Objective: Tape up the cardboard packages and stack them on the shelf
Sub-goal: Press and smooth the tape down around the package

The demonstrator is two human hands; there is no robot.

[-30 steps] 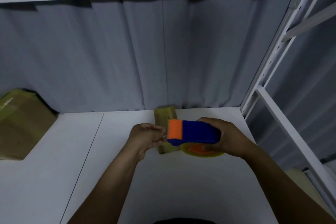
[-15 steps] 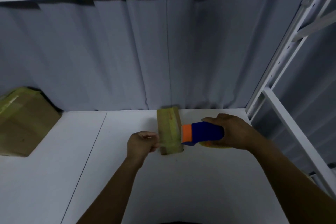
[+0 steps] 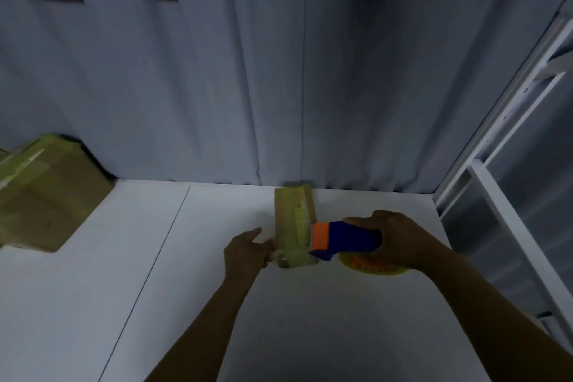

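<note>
Taping looks partway done on the small package (image 3: 293, 226), which lies flat between the two hands. Yellowish tape already runs along its top and wraps its near end. The left hand (image 3: 246, 253) pinches the package's near corner with bent fingers. The right hand (image 3: 400, 242) is wrapped round the blue-and-orange tape dispenser (image 3: 344, 240), whose nose touches the package's right edge, with the yellow roll (image 3: 372, 268) under the palm. Well beyond the left hand sit larger taped packages (image 3: 46, 195), seemingly finished. By my reckoning, cutting the tape and stacking this one remain. A white shelf board (image 3: 155, 288) lies under both forearms, a grey pleated curtain (image 3: 217, 86) hangs beyond the hands, and a white upright (image 3: 496, 149) stands past the right hand.
</note>
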